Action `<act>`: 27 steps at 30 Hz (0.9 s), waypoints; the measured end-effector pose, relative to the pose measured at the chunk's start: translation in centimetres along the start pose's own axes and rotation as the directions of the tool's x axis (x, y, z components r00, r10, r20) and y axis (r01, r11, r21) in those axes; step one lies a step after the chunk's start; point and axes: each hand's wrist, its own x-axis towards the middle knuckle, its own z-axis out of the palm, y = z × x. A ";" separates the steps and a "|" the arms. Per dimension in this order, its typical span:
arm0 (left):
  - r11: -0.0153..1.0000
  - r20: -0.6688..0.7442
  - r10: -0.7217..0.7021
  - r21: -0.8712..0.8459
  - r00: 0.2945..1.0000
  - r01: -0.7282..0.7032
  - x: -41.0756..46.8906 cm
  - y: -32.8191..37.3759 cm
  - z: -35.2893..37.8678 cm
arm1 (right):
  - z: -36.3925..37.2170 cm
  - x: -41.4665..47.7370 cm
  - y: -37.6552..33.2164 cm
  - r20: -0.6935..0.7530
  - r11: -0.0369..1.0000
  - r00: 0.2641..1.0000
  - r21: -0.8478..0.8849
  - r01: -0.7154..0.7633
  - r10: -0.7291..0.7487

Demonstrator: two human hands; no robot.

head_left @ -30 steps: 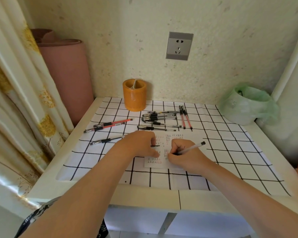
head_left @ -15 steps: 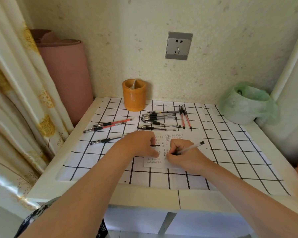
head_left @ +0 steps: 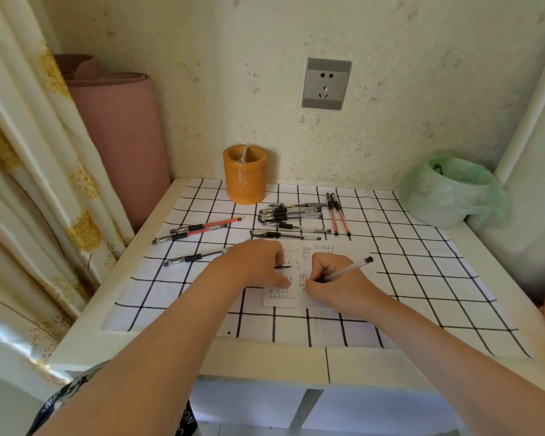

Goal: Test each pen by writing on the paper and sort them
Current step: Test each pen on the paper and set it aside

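The small white sheet of paper (head_left: 278,303) carries rows of the handwritten character 正, in black and red ink.

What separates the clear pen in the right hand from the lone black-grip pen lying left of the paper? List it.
The clear pen is gripped in the right hand, tilted, tip end down at the white paper; the black-grip pen lies flat, unheld, on the checked cloth. Fingers hide the held pen's tip; the lying pen shows its capped end. Both are slim, clear-barrelled.
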 end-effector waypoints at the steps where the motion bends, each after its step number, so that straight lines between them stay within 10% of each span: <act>1: 1.000 0.001 -0.001 -0.001 1.000 0.001 0.0 0.0 0.0 | 0.0 0.0 0.0 -0.001 1.000 1.000 -0.002 -0.005 0.005; 21: 0.995 -0.063 -0.002 -0.098 0.998 -0.005 0.1 -1.9 -0.8 | -2.6 0.7 -2.4 -0.203 0.904 0.966 0.422 -0.063 0.162; 27: 0.990 -0.167 0.009 -0.134 0.986 -0.032 0.0 -1.6 -1.0 | -3.5 1.0 -3.5 -0.034 0.577 0.960 0.805 -0.139 0.279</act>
